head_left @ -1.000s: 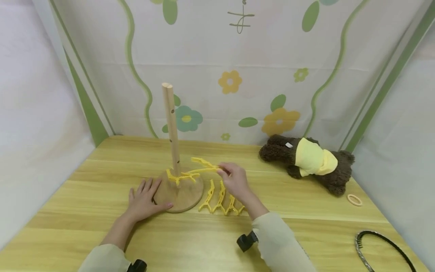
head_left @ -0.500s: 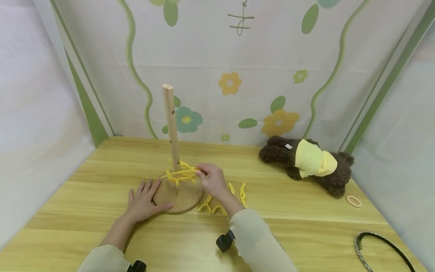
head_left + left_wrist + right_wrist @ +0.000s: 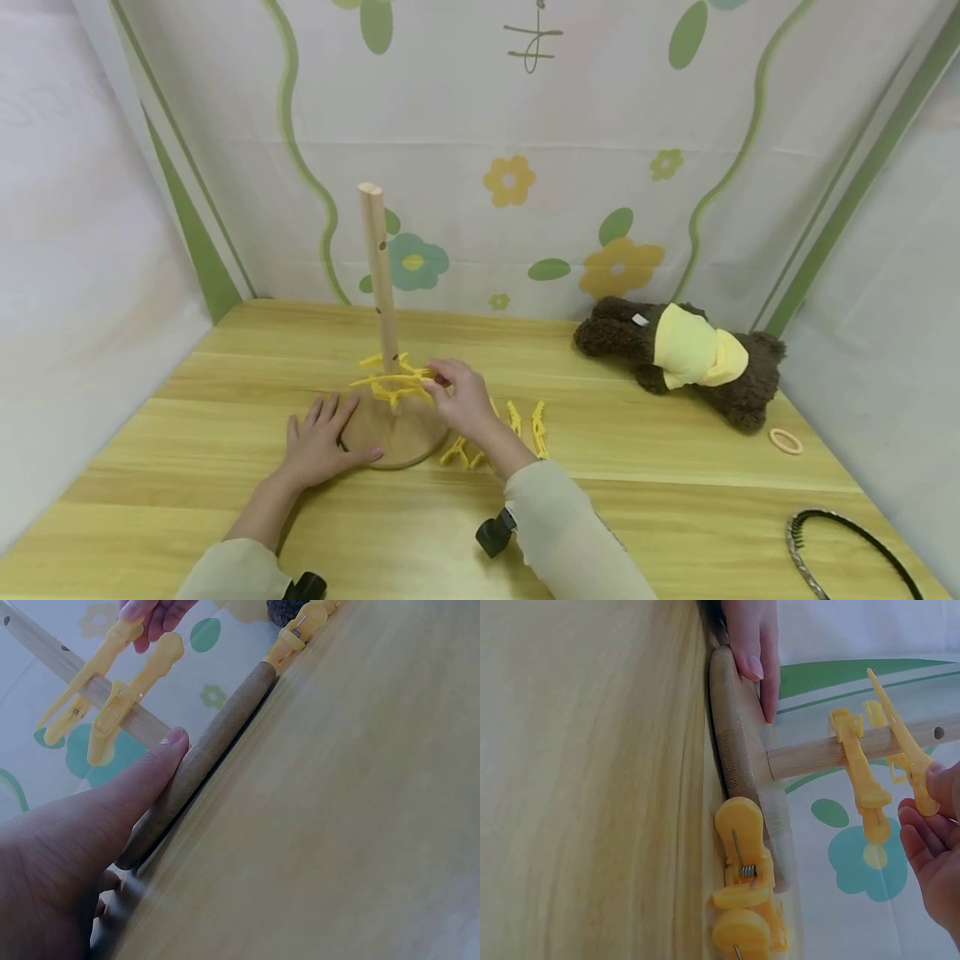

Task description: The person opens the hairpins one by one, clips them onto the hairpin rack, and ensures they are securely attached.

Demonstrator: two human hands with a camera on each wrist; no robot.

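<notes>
Near the lower end of an upright wooden post (image 3: 377, 275), my right hand (image 3: 467, 404) pinches the handles of a yellow alligator hair clip (image 3: 901, 735). The clip's jaws are spread, one on each side of the post. Just below it, a second yellow hair clip (image 3: 861, 774) is fastened across the post, close above the round wooden base (image 3: 401, 442). My left hand (image 3: 318, 446) rests at the left of this base, fingers spread, thumb on its front edge. Several more yellow hair clips (image 3: 538, 429) lie on the table right of the base, partly hidden by my right forearm.
A dark brown plush toy (image 3: 750, 375) in a yellow shirt lies at the back right of the wooden table (image 3: 390, 533). Near the right edge are a pale ring (image 3: 785, 442) and a black headband (image 3: 798, 550). A flowered curtain (image 3: 450, 108) stands behind the table.
My right hand has moved left with the hair clip, from beside the stand to the post, and the jaws now straddle it. My left hand has stayed in place.
</notes>
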